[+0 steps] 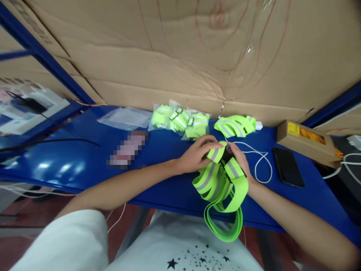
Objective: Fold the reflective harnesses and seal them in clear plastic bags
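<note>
Both hands hold a bundle of neon yellow-green reflective straps [214, 180] with grey stripes, above the front part of the blue table. My left hand [197, 152] is closed on the upper left of the bundle, fingers over a folded band. On the other side, my right hand [239, 160] grips the straps, its fingers partly hidden behind them. A long loop dangles below, past the table edge. Behind the hands lie bagged reflective straps [179, 118] in clear plastic, and a loose folded set of straps [235, 126] sits to their right.
Flat clear plastic bags [125, 117] lie at the back left of the blue table [70, 160], near a pixelated item [128, 148]. On the right are a white cable [262, 154], a black phone [288, 167] and a cardboard box [308, 143]. Cardboard panels [169, 56] stand behind.
</note>
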Available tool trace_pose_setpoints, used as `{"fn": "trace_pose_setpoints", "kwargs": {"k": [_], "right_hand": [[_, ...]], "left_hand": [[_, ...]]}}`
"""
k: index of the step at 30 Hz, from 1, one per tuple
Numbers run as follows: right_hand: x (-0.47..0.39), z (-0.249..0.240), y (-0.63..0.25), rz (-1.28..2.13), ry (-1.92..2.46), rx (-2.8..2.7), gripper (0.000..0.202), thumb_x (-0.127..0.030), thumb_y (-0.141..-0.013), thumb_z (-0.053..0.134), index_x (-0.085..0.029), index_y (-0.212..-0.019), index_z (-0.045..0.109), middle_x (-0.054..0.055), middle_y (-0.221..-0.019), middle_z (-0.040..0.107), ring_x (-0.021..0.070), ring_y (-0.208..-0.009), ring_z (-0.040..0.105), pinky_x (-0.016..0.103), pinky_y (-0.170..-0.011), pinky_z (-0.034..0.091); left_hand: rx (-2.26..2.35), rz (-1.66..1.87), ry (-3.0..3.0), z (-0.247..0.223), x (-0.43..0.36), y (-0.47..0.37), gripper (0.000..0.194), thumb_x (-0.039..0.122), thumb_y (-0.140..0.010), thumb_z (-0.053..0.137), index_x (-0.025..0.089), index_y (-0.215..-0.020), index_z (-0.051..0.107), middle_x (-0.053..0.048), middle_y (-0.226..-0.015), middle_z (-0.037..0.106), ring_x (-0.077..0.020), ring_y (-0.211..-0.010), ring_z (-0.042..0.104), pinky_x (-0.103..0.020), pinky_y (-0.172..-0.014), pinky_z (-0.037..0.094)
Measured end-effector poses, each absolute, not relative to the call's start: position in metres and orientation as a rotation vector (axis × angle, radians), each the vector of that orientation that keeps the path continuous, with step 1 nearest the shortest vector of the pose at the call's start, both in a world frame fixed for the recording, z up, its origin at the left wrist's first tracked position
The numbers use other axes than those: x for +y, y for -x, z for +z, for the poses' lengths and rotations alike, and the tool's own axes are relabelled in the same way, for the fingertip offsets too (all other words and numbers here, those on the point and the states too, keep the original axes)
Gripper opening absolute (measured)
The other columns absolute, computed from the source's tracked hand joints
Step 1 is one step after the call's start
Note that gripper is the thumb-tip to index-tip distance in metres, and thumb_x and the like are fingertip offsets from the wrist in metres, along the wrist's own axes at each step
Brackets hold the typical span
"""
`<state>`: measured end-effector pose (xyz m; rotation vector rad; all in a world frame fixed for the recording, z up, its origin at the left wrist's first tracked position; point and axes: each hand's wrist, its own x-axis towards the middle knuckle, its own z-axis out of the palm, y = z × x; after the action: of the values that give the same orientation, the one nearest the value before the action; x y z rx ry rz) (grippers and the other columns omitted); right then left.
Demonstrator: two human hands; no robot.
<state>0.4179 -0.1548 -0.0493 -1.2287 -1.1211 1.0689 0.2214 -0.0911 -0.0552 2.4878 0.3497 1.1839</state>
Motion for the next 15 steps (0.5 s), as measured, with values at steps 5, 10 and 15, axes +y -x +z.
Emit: {"fn": "trace_pose_setpoints", "kwargs": {"k": [5, 10, 15], "right_hand": [[-0.169, -0.047, -0.416, 1.445, 1.224, -0.934, 0.07, -0.085, -0.09, 0.041, -0.032, -0.126, 0.068, 0.006, -0.097, 0.075, 0.0299, -0.089, 0.072, 0.042, -0.078, 0.056], [-0.18, -0.046, -0.42, 1.33, 1.186, -1.253, 0.065, -0.076, -0.095, 0.047, -0.038, -0.147, 0.056, 0.008, -0.13, 0.068, 0.032, -0.118, 0.066, 0.044, -0.096, 0.054], [-0.174, -0.046, -0.425, 1.106, 1.301, -1.333, 0.041, -0.049, -0.104, 0.051, -0.039, -0.143, 0.06, 0.006, -0.137, 0.064, 0.0272, -0.118, 0.063, 0.043, -0.103, 0.052]], "left_hand": [[0.536, 1.051, -2.376, -0.045, -0.114, -0.206, 0.048, 0.006, -0.09, 0.055, 0.027, -0.132, 0.053, -0.01, -0.13, 0.052, -0.0223, -0.117, 0.061, -0.035, -0.099, 0.056], [0.595, 1.085, -2.5, -0.044, -0.108, -0.182, 0.039, 0.01, -0.092, 0.057, 0.029, -0.125, 0.058, -0.01, -0.123, 0.057, -0.0215, -0.107, 0.064, -0.034, -0.085, 0.059], [0.649, 1.046, -2.581, -0.052, -0.089, -0.165, 0.027, 0.023, -0.093, 0.065, 0.033, -0.118, 0.069, -0.005, -0.12, 0.065, -0.0217, -0.102, 0.066, -0.036, -0.082, 0.06]]}}
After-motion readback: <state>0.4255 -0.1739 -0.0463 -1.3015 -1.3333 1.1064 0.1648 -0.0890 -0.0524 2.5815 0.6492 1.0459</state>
